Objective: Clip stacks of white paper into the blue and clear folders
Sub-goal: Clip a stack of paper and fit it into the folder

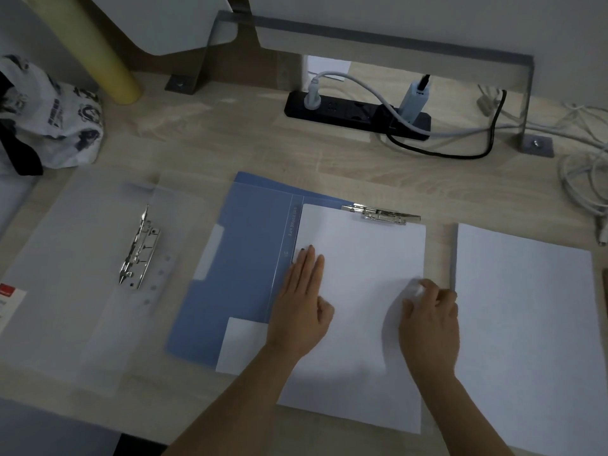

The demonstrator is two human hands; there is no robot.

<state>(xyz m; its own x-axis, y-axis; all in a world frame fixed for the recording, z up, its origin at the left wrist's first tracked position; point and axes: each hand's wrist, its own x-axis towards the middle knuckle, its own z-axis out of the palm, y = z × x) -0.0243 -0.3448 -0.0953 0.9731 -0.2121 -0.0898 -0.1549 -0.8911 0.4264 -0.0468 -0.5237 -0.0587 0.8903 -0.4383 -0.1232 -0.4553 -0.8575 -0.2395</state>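
At frame centre the blue folder [240, 258] lies open with a paper stack [362, 274] under its metal clip [381, 214]. The left hand [304, 311] presses flat, grasping nothing; the right hand [431, 317] seems to pinch the sheet's right edge, blurred. The clear folder [82, 258] lies open at left, and another stack [526, 324] at right.

One head-worn wide-angle view looks forward and steeply down, close above the left hand [304, 301] and right hand [429, 319], desk beyond them
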